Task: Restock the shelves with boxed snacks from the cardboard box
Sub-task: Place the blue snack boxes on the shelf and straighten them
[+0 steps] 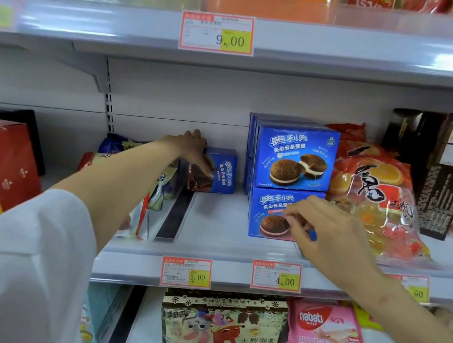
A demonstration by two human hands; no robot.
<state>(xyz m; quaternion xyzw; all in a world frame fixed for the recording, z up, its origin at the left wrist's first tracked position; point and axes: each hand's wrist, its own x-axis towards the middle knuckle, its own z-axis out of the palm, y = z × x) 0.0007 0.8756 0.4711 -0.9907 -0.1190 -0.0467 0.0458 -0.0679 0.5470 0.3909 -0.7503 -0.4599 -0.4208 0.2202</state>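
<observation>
Fingers (pixel 196 137) of left hand (pixel 190 149) clasp a blue cookie box (pixel 224 171); right hand (pixel 330 235), fingers curled, seemingly pinches a stacked box (pixel 267 211).

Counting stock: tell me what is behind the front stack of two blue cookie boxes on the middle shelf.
More blue boxes stand behind the front stack; their edges show at its left. The stack covers the rest, so their number cannot be told.
</observation>
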